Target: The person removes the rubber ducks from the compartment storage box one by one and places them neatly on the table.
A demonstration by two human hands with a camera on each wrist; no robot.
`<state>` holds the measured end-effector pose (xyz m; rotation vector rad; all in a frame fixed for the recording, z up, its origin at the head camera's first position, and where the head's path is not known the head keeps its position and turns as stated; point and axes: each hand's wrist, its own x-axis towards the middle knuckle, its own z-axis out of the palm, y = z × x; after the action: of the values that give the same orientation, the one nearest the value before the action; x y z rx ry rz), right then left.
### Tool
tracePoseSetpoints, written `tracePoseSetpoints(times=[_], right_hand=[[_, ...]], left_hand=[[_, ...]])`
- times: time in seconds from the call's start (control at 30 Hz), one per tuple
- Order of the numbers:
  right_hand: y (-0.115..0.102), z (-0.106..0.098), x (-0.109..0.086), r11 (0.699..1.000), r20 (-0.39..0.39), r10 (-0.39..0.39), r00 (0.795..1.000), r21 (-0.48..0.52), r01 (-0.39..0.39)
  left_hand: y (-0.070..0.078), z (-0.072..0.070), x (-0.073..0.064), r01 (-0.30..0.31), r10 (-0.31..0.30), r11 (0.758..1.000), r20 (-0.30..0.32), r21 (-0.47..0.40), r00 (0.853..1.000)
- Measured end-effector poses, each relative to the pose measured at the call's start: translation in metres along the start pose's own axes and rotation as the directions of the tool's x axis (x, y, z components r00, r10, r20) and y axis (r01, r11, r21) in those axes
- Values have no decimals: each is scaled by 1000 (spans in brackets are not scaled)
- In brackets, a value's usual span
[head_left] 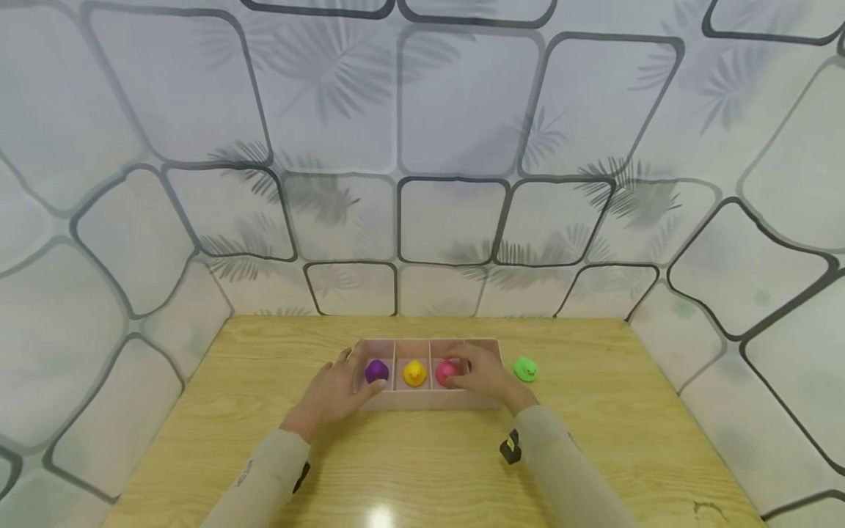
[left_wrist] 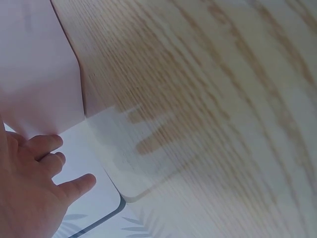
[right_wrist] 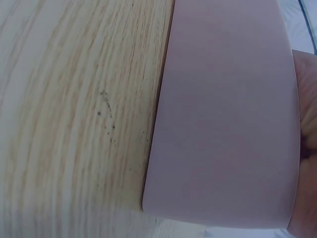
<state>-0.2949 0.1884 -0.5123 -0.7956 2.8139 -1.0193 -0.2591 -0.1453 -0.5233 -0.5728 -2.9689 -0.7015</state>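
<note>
A pale pink divided box (head_left: pixel 422 400) sits on the table with small rubber ducks inside. From left to right its compartments hold a purple duck (head_left: pixel 376 371), a yellow duck (head_left: pixel 414 373) and a pink duck (head_left: pixel 446 372). The left hand (head_left: pixel 332 390) holds the box's left end, thumb over the front rim; in the left wrist view some fingers reach past the box corner. Over the right part of the box, the right hand (head_left: pixel 487 375) pinches the pink duck between thumb and fingers. The box wall (right_wrist: pixel 228 114) hides most of this hand in the right wrist view.
A green duck (head_left: pixel 525 369) stands on the wooden table (head_left: pixel 396 455) just right of the box. Patterned white curtain walls (head_left: pixel 455 220) rise behind the table and along both sides.
</note>
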Motion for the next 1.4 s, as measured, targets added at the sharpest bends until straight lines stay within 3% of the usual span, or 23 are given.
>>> tracePoseSetpoints(times=[0.27,0.47,0.8,1.17,1.4], right_hand=[[-2,-1,8,990,59,-45,997,-132,53],[-9,-2,13,980,103,44,994,-198,-23],[-4,5,15,990,81,72,994,-125,-62],[7,8,12,995,41,-47,998,-81,50],[9,2,11,997,50,-69,996,-38,71]], left_hand=[[2,-2,0,5,-5,1000,-7,-2,1000],[1,-1,1,7,-7,1000,-1,9,1000],[1,-1,1,21,-22,1000,19,8,1000],[2,0,-2,26,-25,1000,14,-11,1000],[1,0,-1,20,-19,1000,9,-4,1000]])
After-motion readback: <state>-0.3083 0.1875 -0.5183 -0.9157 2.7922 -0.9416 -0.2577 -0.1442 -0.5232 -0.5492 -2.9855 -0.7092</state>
